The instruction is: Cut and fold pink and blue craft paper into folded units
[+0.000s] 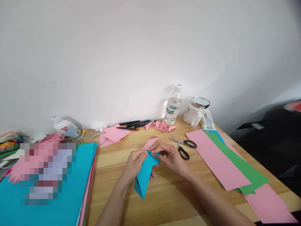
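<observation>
A folded piece of blue paper (pixel 145 175) is held up over the wooden table, its pointed end hanging down toward me. My left hand (pixel 134 164) pinches its upper left edge between thumb and fingers. On the other side, my right hand (pixel 169 157) grips the upper right part, where the paper bends off to the right. Some fingertips are hidden behind the sheet. Just beyond my hands lies a narrow pink paper piece (pixel 150 143). Scissors with black handles (pixel 182 147) rest slightly open to the right of my right hand.
Pink strips (pixel 218 160) and green strips (pixel 251 177) lie at the right. Along the wall stand a water bottle (pixel 173 105) and a white mug (pixel 195 113), near pens (pixel 134 124) and pink folded pieces (pixel 162 126). Blue sheets (pixel 82 169) are stacked at left.
</observation>
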A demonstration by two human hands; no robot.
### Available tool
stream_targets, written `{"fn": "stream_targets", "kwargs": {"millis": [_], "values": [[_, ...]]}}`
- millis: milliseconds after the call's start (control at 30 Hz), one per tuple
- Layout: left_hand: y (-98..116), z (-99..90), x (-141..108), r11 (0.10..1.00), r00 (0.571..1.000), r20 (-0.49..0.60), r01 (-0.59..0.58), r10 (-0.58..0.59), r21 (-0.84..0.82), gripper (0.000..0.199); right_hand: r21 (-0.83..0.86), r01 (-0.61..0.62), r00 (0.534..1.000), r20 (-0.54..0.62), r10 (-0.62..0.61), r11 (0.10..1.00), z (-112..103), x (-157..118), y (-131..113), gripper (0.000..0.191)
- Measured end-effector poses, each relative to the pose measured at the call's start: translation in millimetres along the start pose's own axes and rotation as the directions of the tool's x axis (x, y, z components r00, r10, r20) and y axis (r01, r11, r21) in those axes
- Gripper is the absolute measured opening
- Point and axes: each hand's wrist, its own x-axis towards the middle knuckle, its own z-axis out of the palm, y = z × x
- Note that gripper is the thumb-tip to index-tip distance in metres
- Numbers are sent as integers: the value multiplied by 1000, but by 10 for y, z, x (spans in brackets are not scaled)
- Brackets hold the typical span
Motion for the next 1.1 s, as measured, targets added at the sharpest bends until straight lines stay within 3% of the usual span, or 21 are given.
{"fn": "stream_targets", "kwargs": {"millis": [233,367,500,667,833,1100], "values": [[-37,1,28,983,990,-85,-95,109,156,38,-146,200,966,-137,-220,969,62,-39,79,10],[-43,12,33,987,992,-85,-76,89,143,40,-196,268,957,-54,-284,943,42,-31,53,13],[-40,-19,33,997,999,-9,-44,44,71,41,-200,269,963,51,-264,942,-20,-2,4,12],[-17,-57,19,997,993,88,-75,73,12,37,-200,258,966,79,-247,945,-76,8,3,6],[-25,-28,23,993,992,50,-113,112,30,39,-173,278,959,107,-262,945,-103,10,20,6],[-90,-45,77,989,989,-15,-150,150,10,38,-278,295,950,189,-249,914,-158,20,45,8]]}}
